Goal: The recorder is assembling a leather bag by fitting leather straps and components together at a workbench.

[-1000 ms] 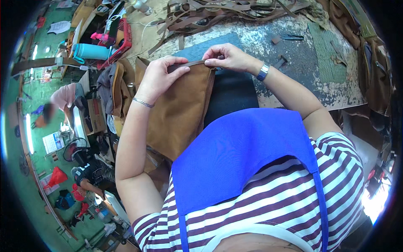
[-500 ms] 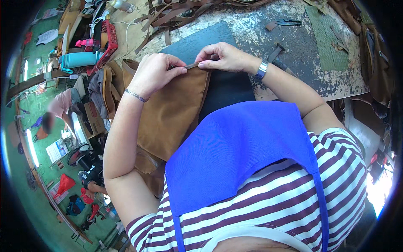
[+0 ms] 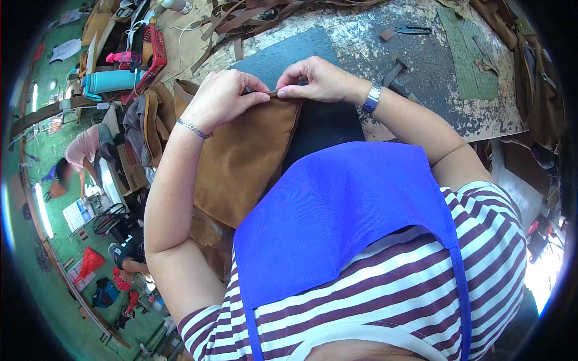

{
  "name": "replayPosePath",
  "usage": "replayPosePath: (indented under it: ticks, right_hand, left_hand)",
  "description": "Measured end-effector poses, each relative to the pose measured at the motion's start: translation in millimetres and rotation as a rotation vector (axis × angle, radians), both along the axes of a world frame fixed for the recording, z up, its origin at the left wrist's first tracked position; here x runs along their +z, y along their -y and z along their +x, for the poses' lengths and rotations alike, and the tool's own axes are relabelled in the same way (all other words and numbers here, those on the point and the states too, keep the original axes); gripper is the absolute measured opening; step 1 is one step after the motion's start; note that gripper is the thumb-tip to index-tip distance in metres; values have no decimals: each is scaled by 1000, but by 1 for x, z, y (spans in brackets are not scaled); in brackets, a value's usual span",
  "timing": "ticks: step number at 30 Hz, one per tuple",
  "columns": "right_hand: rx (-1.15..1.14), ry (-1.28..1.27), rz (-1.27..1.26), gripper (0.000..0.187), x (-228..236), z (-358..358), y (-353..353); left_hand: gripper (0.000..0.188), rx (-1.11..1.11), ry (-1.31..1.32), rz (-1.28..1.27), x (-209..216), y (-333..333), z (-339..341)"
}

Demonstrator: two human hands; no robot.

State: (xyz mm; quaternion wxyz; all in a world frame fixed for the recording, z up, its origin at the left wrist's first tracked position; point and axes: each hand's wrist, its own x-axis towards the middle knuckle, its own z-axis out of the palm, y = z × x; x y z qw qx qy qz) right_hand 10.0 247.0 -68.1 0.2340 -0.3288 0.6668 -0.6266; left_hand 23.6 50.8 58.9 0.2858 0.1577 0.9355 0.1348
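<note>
A tan-brown leather panel (image 3: 244, 159), perhaps part of a bag, hangs over the table's near edge in front of me. My left hand (image 3: 232, 96) pinches its top edge between thumb and fingers. Close beside it, my right hand (image 3: 316, 81) pinches the same edge, which looks folded over in a narrow strip. Only a small gap separates the two thumbs. Under the hands lies a dark flat board (image 3: 295, 51). My blue apron (image 3: 337, 204) covers the lower part of the panel.
Brown leather straps (image 3: 259, 18) heap at the far edge. Black pliers (image 3: 412, 29) and a hammer-like tool (image 3: 394, 73) lie on the worn table (image 3: 373, 48). At left stand a red basket (image 3: 158, 54) and a turquoise bottle (image 3: 111, 82). Another person (image 3: 84, 147) works farther left.
Both hands have shifted slightly up and left along the panel's edge, my right hand closer to my left. The pinching grips remain.
</note>
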Motion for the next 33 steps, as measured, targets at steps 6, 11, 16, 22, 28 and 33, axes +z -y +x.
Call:
replayPosePath:
  ticks: [6, 11, 16, 22, 28, 33]
  right_hand:
    - [79, 151, 31, 22, 11, 1, 1]
    - [95, 189, -9, 25, -3, -4, 1]
    - [80, 535, -61, 29, -21, -7, -10]
    - [86, 311, 59, 32, -20, -4, -15]
    - [-18, 103, 55, 29, 2, 3, -6]
    - [-17, 148, 48, 28, 1, 4, -6]
  left_hand:
    - [23, 24, 18, 2, 0, -2, 2]
    - [24, 59, 101, 51, -14, 1, -2]
    - [24, 116, 165, 98, -23, 11, -6]
    - [19, 259, 248, 348, -36, 27, 1]
    - [19, 184, 75, 238, -21, 21, 9]
    - [18, -14, -137, 267, -27, 26, 16]
